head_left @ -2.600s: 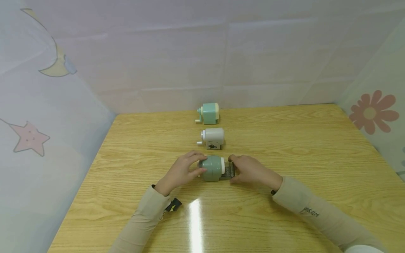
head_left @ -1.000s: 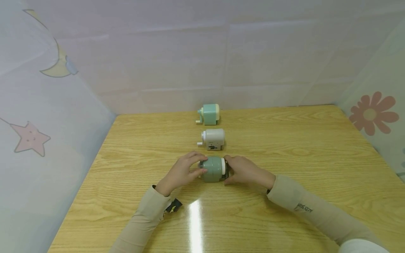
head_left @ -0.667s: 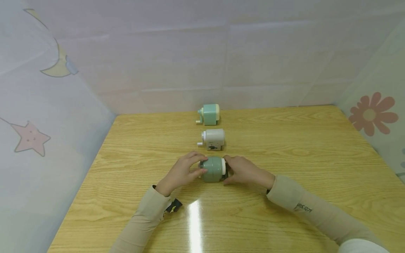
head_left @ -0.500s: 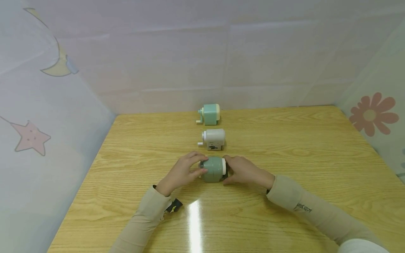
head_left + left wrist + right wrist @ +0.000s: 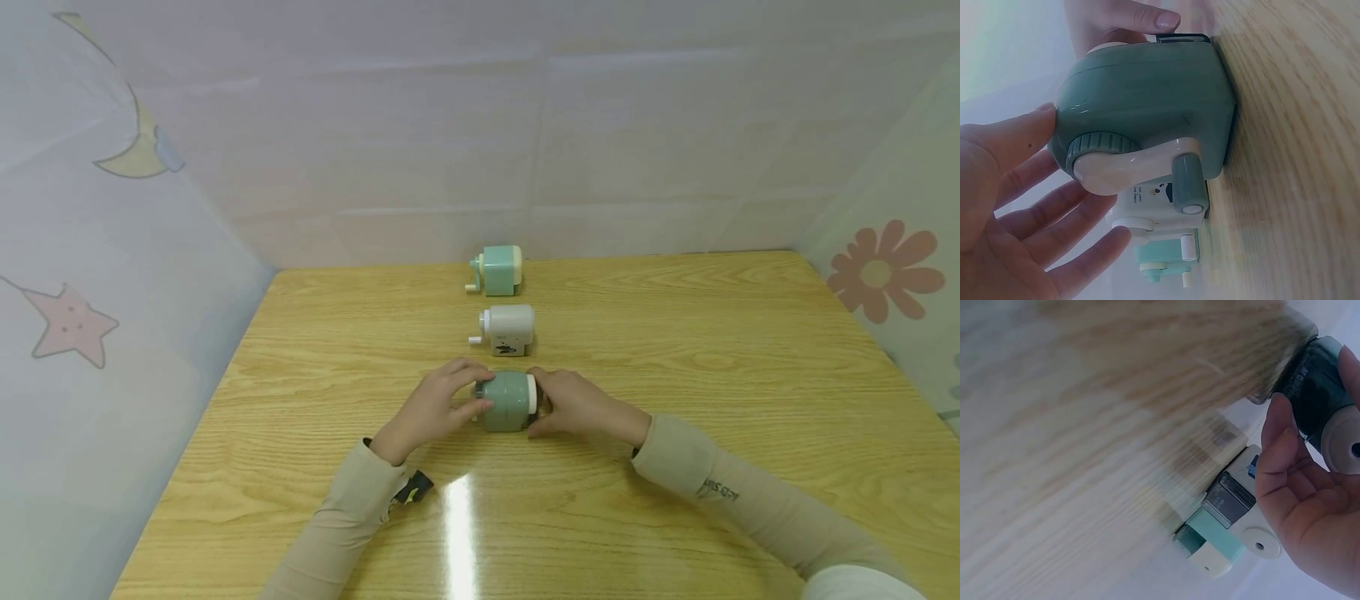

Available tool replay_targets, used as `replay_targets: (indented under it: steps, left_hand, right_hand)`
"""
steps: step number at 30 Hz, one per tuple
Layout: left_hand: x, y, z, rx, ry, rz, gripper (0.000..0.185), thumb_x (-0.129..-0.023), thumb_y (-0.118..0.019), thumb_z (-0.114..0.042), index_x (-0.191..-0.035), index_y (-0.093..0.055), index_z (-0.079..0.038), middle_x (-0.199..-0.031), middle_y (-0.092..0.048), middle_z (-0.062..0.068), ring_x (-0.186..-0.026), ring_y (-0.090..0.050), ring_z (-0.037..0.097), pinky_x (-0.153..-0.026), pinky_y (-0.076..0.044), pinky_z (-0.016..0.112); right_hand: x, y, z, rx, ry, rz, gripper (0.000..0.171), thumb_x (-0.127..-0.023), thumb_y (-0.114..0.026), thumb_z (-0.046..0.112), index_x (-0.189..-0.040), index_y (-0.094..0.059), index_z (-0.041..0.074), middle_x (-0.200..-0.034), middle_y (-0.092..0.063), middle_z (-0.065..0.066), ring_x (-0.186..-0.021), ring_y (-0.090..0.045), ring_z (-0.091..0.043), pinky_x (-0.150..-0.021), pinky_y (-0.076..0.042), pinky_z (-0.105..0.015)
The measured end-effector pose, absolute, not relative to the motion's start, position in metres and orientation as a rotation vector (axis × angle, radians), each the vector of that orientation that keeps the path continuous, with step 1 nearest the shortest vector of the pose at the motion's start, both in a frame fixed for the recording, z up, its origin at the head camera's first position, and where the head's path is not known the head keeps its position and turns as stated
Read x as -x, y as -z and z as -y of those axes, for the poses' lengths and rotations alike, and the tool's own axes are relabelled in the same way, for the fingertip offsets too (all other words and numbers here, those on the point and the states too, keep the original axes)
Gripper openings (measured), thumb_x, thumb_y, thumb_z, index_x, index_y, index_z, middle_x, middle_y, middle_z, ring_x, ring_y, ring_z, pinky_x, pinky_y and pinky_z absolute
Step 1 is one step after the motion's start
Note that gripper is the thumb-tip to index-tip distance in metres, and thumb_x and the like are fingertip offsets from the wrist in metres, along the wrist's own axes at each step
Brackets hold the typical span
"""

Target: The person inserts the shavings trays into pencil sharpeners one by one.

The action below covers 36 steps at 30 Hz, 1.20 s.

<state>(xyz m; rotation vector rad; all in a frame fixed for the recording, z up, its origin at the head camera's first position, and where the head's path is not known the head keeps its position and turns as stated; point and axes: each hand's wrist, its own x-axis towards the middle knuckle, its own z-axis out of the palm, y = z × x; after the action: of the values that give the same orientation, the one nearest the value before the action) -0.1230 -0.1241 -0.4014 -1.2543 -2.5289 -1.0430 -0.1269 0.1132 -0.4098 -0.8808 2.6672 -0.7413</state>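
A green crank pencil sharpener [image 5: 506,400] stands on the table between both hands. My left hand [image 5: 433,407] holds its body at the crank end, thumb on one side and fingers on the other. In the left wrist view the white crank [image 5: 1141,165] with its green knob hangs beside the palm. At the opposite end, my right hand [image 5: 581,404] has thumb and fingers on either side of the dark, see-through shavings drawer [image 5: 1313,381]. The drawer sits in the body, and the hand hides part of it in the head view.
Behind the green sharpener stand a grey-white pencil sharpener [image 5: 512,325] and, farther back, a mint one [image 5: 498,271], in one row with cranks to the left. The wooden table [image 5: 675,333] meets a pale cloth wall [image 5: 420,225] at the back.
The right hand has moved left, and the drawer, sticking out of the green sharpener at first, has slid into its body. The left hand has kept its hold.
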Motion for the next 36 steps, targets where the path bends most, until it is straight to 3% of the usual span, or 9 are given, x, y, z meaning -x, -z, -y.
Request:
replay_targets:
  steps: [11, 36]
  left_hand:
    - [0.123, 0.4, 0.124, 1.239, 1.029, 2.536, 0.035, -0.083, -0.068, -0.019, -0.114, -0.061, -0.003, -0.107, -0.059, 0.007, -0.098, -0.058, 0.019, -0.081, -0.05, 0.029]
    - [0.122, 0.4, 0.124, 1.208, 1.03, 2.577, 0.036, -0.082, -0.068, -0.02, -0.113, -0.061, -0.003, -0.108, -0.06, 0.009, -0.099, -0.057, 0.021, -0.082, -0.05, 0.03]
  right_hand:
    - [0.13, 0.41, -0.117, 0.897, 0.865, -2.577, 0.063, -0.068, -0.081, 0.024, -0.117, -0.048, 0.0, -0.082, -0.059, 0.002, -0.061, -0.05, -0.006, -0.051, -0.045, -0.021]
    - [0.138, 0.409, -0.12, 0.879, 0.968, -2.424, 0.06, -0.071, -0.079, 0.016, -0.119, -0.048, -0.002, -0.084, -0.058, -0.001, -0.065, -0.055, -0.01, -0.055, -0.048, -0.024]
